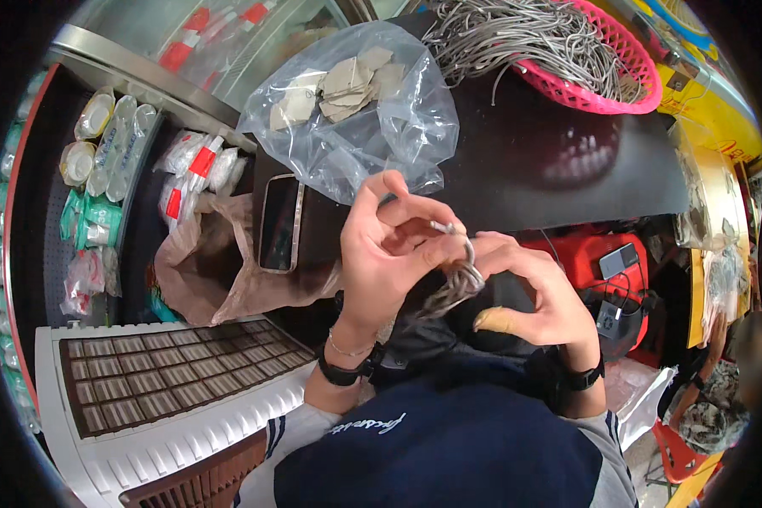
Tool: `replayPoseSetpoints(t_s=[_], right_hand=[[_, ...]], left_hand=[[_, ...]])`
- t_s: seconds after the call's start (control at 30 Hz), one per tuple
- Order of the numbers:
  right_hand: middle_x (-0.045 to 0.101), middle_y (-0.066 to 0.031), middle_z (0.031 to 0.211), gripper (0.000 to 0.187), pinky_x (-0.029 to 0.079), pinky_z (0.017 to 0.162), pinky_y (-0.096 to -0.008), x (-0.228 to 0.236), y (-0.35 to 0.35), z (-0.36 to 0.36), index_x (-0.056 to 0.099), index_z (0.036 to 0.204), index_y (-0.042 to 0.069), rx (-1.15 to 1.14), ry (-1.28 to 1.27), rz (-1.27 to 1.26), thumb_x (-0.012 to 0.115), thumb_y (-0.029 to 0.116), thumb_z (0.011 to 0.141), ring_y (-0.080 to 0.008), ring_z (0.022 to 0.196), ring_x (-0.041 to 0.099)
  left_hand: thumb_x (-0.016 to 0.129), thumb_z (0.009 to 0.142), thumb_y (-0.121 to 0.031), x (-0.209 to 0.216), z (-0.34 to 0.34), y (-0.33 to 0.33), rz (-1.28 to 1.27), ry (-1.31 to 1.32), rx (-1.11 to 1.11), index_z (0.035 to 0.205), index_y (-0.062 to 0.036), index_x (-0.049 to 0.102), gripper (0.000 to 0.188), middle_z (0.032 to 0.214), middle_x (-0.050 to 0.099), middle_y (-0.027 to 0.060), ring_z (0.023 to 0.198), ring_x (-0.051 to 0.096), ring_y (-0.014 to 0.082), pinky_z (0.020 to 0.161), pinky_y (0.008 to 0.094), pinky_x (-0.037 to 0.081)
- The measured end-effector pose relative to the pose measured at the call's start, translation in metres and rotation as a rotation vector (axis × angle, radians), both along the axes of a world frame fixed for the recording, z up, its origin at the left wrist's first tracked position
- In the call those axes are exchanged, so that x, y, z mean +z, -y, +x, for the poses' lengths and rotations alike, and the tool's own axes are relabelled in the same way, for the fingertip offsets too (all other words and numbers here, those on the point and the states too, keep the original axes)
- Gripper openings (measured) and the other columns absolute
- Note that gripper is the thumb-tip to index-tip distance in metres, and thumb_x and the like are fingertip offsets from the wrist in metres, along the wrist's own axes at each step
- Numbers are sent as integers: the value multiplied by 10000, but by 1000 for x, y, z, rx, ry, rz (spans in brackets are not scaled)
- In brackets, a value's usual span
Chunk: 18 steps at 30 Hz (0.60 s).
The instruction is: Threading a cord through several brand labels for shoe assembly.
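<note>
A small bundle of thin grey cords (459, 286) hangs in front of my chest. My left hand (398, 241) is closed on it, thumb and fingers pinching its looped upper end. My right hand (538, 292) is just right of the bundle, thumb spread away from the fingers. Its fingertips reach the cord loop; whether they touch it I cannot tell. A yellowish cover wraps the right thumb. Beyond my hands, a clear plastic bag (427, 114) holds several flat beige-grey pieces (347, 89). A pink basket (643, 85) at the far right is heaped with similar grey cords (542, 42).
A phone (280, 222) lies on the black table (559, 182), left of my hands. Brown plastic bag (199, 267) and white slatted unit (178, 372) stand left, below packaged goods. Right are a red case-like object (580, 258) with small devices and cables, and another person (715, 406).
</note>
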State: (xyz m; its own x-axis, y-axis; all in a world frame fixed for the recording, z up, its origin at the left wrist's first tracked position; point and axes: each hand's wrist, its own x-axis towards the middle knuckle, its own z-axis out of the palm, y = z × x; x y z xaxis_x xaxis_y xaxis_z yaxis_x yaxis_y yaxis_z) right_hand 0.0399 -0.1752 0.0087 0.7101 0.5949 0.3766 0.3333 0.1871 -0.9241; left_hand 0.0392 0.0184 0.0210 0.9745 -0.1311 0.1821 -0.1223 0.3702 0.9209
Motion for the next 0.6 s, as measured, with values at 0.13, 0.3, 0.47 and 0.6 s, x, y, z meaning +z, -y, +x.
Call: replayPoseSetpoints(t_s=[0.13,0.3,0.47,0.6], right_hand=[[649,-84,964,312,453,834,-344,-4,-8,-5,614,933,25,-78,-92,-28,770,79,668,-243,939,617],[656,-97,923,369,479,779,-320,-5,-17,-9,537,1002,16,-124,-160,-76,721,10,682,-258,846,651],[655,-109,864,356,488,771,-319,-9,-22,-7,469,1009,9,-58,-208,-165,646,-59,706,-258,815,662],[641,-102,829,352,490,760,-327,-3,-24,-5,496,1022,7,-54,-144,-249,640,-54,707,-263,797,656]], left_hand=[[671,760,115,0,4,-1,3,4,32,1092,-39,324,505,910,625,154,843,633,161,777,263,524],[665,757,127,-4,7,-1,-16,12,47,1089,-45,324,506,927,619,155,865,622,157,783,269,520],[632,786,121,-4,14,-12,-125,99,193,1082,-56,336,455,936,616,146,859,608,162,784,281,507],[630,811,83,-1,23,-34,-273,194,343,1022,-71,344,387,955,603,138,844,577,180,829,307,453]])
